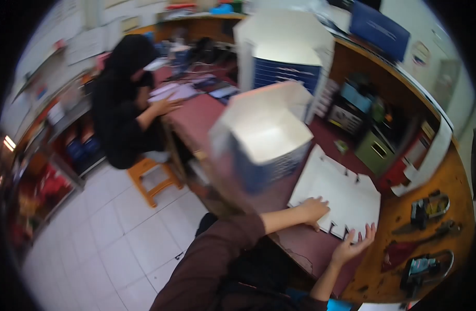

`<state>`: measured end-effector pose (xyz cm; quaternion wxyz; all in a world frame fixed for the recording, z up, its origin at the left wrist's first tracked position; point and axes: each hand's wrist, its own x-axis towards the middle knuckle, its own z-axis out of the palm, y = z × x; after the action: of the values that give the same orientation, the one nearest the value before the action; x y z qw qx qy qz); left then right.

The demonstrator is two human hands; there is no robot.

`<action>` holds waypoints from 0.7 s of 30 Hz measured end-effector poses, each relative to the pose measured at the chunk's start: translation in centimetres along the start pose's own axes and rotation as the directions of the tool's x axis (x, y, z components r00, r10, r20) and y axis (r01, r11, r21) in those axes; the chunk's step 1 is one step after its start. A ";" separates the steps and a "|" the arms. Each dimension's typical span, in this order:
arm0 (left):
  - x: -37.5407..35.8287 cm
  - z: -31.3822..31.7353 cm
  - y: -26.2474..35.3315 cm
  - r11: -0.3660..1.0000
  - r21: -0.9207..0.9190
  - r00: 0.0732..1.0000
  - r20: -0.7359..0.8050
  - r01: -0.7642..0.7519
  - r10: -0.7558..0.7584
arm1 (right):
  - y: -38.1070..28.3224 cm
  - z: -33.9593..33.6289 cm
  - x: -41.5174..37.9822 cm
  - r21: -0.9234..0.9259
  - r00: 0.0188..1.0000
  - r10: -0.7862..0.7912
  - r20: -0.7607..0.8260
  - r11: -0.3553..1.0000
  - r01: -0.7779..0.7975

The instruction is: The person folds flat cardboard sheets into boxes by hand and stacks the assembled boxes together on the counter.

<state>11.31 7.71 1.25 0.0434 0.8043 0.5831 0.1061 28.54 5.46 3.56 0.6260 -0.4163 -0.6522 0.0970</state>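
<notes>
A flat white card piece [335, 192] with dark notches along its edges lies on the maroon table top. My left hand [313, 211] rests on its near left part, fingers stretched out over the surface. At the near right edge of the piece is my right hand [353, 245], its fingers spread and touching the edge. Neither hand is closed around anything. Just beyond stands a blurred stack of white and blue cartons [271, 137], its pale flaps flared at the top. A similar taller stack [284, 39] rises behind it.
Across the table [196, 116], a person in black [126, 103] sits on an orange stool [154, 179], a hand on papers [176, 92]. To the right are a green box file [375, 153] and two padlocks, one upper [428, 210], one lower [425, 269], on a wooden board.
</notes>
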 end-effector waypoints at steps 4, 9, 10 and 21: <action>0.1 -2.9 -0.2 0.994 -0.111 0.980 0.198 0.024 -0.001 | -0.2 -1.4 -2.5 0.381 0.990 0.092 0.108 0.916 -0.126; 1.5 -4.1 -0.7 0.996 -0.087 0.990 -0.139 -0.008 -0.004 | -1.5 -3.5 -4.0 0.575 0.930 0.148 0.335 0.750 -0.327; 1.4 -5.1 -0.2 0.988 -0.154 0.918 -0.394 -0.019 -0.044 | -2.3 -4.1 -3.7 0.578 0.895 0.166 0.415 0.711 -0.400; -6.8 -10.3 9.1 0.387 -0.756 0.574 -0.654 -0.528 -0.493 | -5.1 -3.4 -2.0 0.678 0.648 0.285 0.706 -0.010 -0.735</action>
<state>15.45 -2.20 12.19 0.2047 0.4921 0.3555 0.7678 29.15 -0.43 6.04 0.5178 -0.1317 -0.3442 0.7721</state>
